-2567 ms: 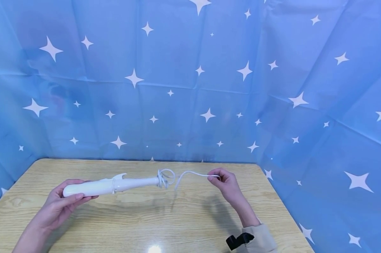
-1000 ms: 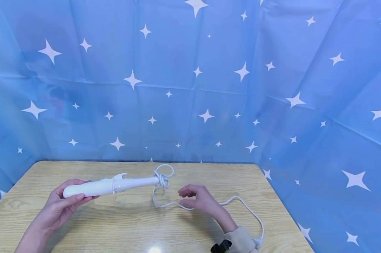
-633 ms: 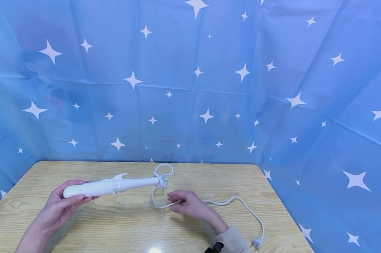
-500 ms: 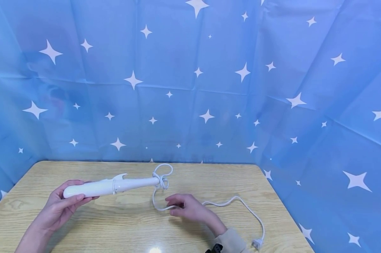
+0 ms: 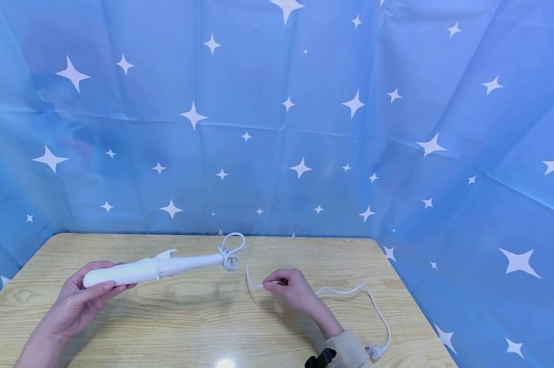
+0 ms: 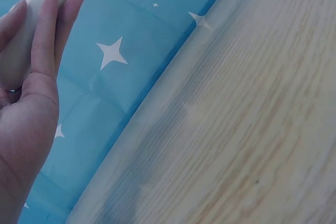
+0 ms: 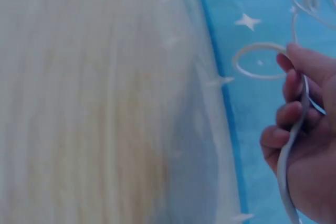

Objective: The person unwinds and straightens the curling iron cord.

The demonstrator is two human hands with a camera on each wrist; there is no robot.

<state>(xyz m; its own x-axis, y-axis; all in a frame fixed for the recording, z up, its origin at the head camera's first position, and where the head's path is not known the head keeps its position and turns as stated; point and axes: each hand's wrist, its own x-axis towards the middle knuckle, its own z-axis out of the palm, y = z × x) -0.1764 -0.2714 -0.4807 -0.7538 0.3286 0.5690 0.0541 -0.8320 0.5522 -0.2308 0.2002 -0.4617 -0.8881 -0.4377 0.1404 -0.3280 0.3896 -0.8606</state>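
My left hand grips a white curling iron by its thick barrel end, holding it nearly level above the table. The lever sticks up at its middle, and the narrower handle points right. Cord loops are bunched round the handle's tip. To the right, my right hand pinches the white cord between thumb and index finger; the right wrist view shows the cord running down across the palm. Beyond this hand it trails to the plug at the table's right front.
The wood-grained table lies under both hands. A blue curtain with white stars hangs behind it and along both sides. A black strap piece sits at the right sleeve cuff.
Earlier the right hand let go of the cord farther right and reached left with loose fingers. Now it pinches the cord and has drawn it up and right. The curling iron has shifted slightly left.
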